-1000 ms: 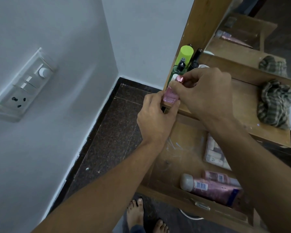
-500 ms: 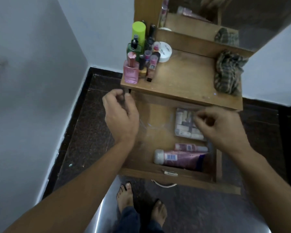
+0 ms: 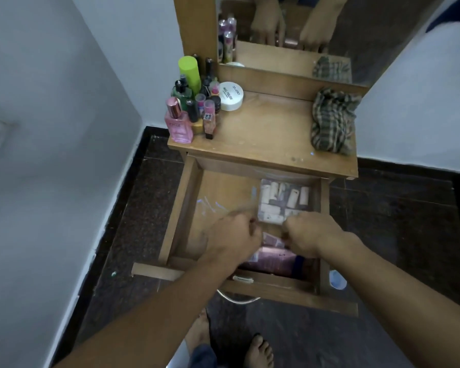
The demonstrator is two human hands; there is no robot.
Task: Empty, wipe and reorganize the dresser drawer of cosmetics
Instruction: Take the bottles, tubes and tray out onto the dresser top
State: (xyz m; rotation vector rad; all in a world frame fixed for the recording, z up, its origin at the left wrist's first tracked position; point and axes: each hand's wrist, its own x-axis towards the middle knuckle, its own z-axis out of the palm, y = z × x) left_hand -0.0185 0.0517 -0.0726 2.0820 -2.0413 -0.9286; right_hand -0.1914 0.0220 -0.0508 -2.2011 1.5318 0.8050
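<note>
Both hands go back into the drawer

The left hand (image 3: 230, 236) and right hand (image 3: 310, 235) now dip into the drawer (image 3: 179, 208), curled around a small pink tube (image 3: 272, 239); emptying goes on.

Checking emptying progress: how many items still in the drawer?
3 visible: clear packet at the back right, small pink tube between the hands, large pink tube along the front. Hands may hide more.

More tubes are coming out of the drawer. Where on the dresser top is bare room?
The dresser top is bare between the white jar and the checked cloth, to its front edge. The bottle cluster crowds the left corner.
</note>
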